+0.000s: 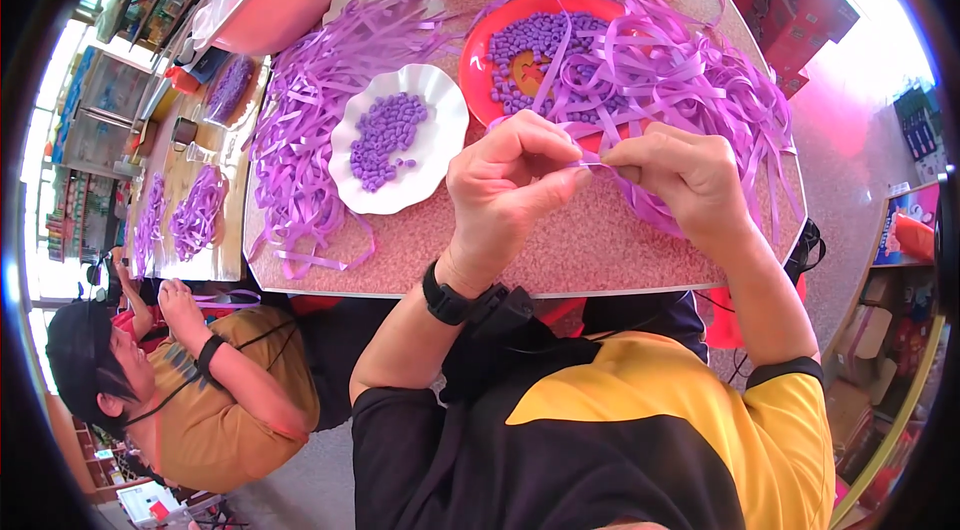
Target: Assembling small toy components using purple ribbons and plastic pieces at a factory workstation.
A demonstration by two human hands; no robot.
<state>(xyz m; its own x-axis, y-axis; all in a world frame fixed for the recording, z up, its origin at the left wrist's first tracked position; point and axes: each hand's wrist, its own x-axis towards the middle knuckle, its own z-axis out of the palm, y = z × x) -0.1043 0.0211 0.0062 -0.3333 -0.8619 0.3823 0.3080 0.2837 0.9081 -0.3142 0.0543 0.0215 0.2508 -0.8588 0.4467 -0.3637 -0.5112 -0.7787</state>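
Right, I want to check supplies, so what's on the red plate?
Loose purple beads lie on the red plate, and purple ribbons are heaped over its right side. Whatever lies beneath the thickest part of that heap is covered and cannot be seen.

Glossy, satin-like ribbons [725, 95]; matt, plastic-looking beads [385, 135]; smooth, shiny white plate [447, 120]; glossy, plastic-looking red plate [474, 65].

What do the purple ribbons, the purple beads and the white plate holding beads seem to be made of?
Purple ribbons: likely satin-like fabric, thin, softly shiny and curling.
Purple beads: probably matte plastic, evenly coloured and alike.
White plate: smooth, perhaps plastic or ceramic; the even white surface leaves this open.
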